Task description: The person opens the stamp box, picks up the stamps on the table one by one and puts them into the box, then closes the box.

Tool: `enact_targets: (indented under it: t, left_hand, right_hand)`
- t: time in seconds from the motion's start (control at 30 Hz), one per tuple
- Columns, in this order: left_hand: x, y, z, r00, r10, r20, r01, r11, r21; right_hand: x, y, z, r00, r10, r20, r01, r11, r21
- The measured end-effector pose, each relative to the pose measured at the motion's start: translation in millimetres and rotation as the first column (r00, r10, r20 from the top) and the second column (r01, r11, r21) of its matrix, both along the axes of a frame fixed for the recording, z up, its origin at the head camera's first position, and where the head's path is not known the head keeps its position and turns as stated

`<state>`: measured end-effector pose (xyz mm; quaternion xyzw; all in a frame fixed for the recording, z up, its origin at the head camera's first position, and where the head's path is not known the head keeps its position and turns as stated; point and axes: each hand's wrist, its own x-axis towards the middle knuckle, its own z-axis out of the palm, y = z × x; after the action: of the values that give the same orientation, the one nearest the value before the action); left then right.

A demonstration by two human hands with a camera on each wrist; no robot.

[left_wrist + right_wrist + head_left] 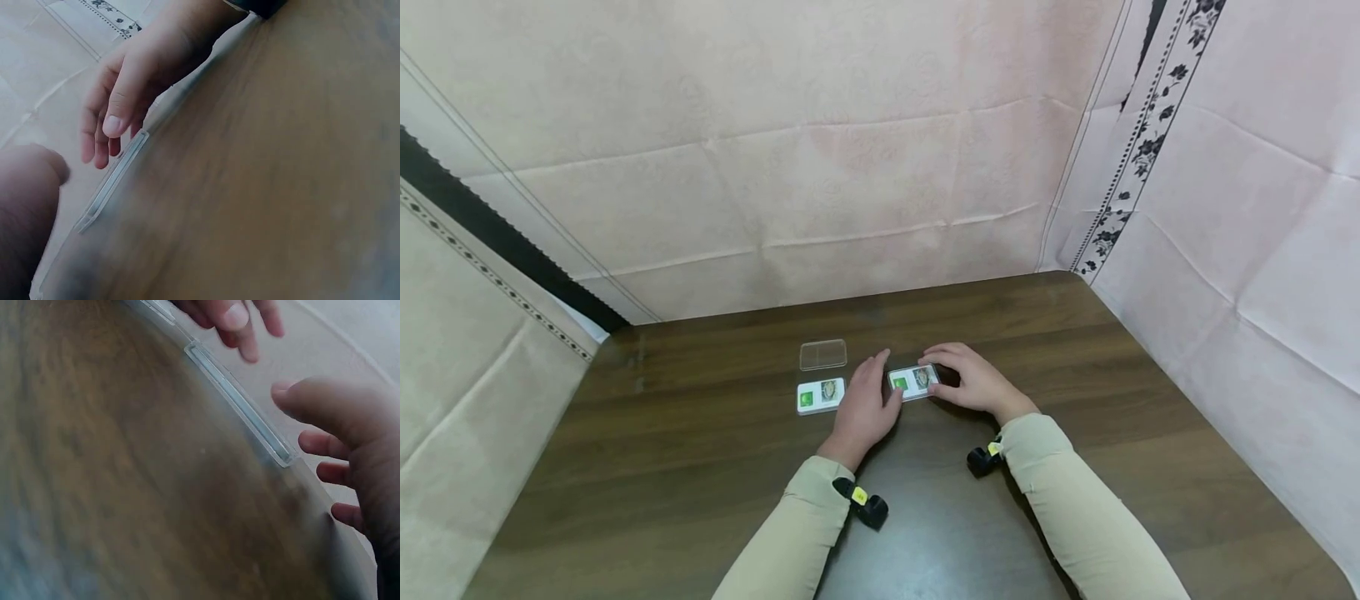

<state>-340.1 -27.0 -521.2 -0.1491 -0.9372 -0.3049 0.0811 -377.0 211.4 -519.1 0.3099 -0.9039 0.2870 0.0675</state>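
Note:
A flat clear plastic case (pixel 913 382), holding a white insert with a green square and a small picture, lies on the table between the two hands. My left hand (pixel 863 408) is at its left end, fingers extended and thumb close to its near corner. Around the right end, my right hand (pixel 973 379) has its thumb on the near side and its fingers on the far side, loosely bent. In the right wrist view, a gap shows between the right hand (pixel 369 437) and the case (pixel 240 406). A similar case (pixel 812 398) lies left of the left hand, partly covered by it.
Behind the left case lies a clear rectangular plastic piece (pixel 822 355), like a lid or tray. The dark wooden table (pixel 700 467) ends at pale cloth hangings (pixel 850 167) at the back and sides.

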Motion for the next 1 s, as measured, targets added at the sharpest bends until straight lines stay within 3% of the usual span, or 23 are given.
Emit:
enact_targets:
  t: [0.2,0.43,0.7,1.0]
  left_hand:
    - [8.1,-14.5,6.6,0.998,0.014,-0.056,-0.008,0.993,0.120]
    - [8.5,-53.8,7.0,0.994,-0.013,-0.106,0.034,0.979,0.199]
    - [10.7,-104.3,5.7,0.998,0.064,-0.019,-0.059,0.978,0.198]
    - [8.5,-134.6,-3.3,0.998,0.044,0.041,-0.048,0.991,0.124]
  right_hand:
    - [0.5,-4,3.0,0.999,-0.026,-0.042,0.024,0.999,-0.041]
    - [-2.5,-18,5.5,0.993,-0.027,-0.118,0.014,0.993,-0.113]
    - [-5.9,-47,4.7,0.988,-0.037,-0.148,0.016,0.990,-0.141]
    - [-14.6,-81,6.3,0.984,-0.043,-0.176,0.033,0.998,-0.055]
